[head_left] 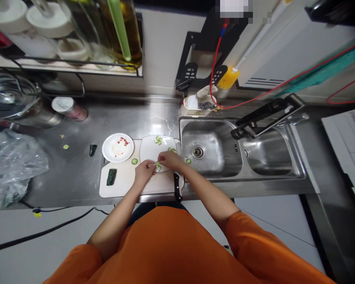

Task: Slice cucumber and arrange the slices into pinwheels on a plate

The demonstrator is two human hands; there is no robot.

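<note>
Both of my hands meet over the near edge of a white square plate [149,146]. Thumb and fingers of my left hand [144,172] are pinched at thin cucumber slices [158,167] near the plate's edge. From the other side, my right hand [169,159] pinches at the same slices, its fingertips partly hiding them. A green pinwheel of cucumber slices [158,140] lies at the plate's far side, and another green piece is half covered by my right hand. Beneath is a white cutting board [124,187] with a dark green cucumber chunk [111,177] and a cucumber end [134,161].
A round white plate [108,148] holds small red pieces. The black knife handle [178,188] overhangs the counter's front edge. Right is a double sink [213,165] with a faucet [266,118]. Left are a cucumber piece [92,150], a jar [69,109] and a plastic bag [14,165].
</note>
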